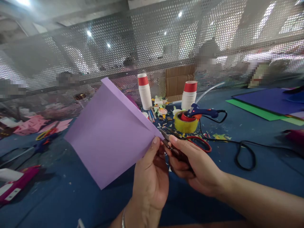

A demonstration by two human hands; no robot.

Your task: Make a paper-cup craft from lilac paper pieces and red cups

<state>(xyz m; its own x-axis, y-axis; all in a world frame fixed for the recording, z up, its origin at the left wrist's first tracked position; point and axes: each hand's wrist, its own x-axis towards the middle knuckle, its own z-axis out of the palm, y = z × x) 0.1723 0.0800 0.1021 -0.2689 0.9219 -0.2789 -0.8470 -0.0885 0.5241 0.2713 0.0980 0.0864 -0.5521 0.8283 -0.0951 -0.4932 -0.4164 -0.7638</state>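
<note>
My left hand (pixel 152 174) pinches the near right corner of a sheet of purple paper (pixel 111 133) between thumb and fingers. The sheet is held up at a tilt, with a narrow strip folded along its upper right edge. In my right hand (pixel 194 161) is a pair of dark-handled scissors (pixel 177 153), its handles mostly covered by my fingers. The blades lie at the paper's corner, close to my left fingertips; whether they have cut into it I cannot tell. Just behind my right hand, a red handle loop (pixel 201 143) shows above the table.
Beyond my hands stand two stacks of paper cups (pixel 144 93) (pixel 189 96), a yellow tape roll (pixel 186 123) with a blue glue gun (pixel 201 111) on it, and paper scraps. A black cord (pixel 244 163) loops at right. Coloured sheets (pixel 261 98) lie far right, pink paper (pixel 30 124) left.
</note>
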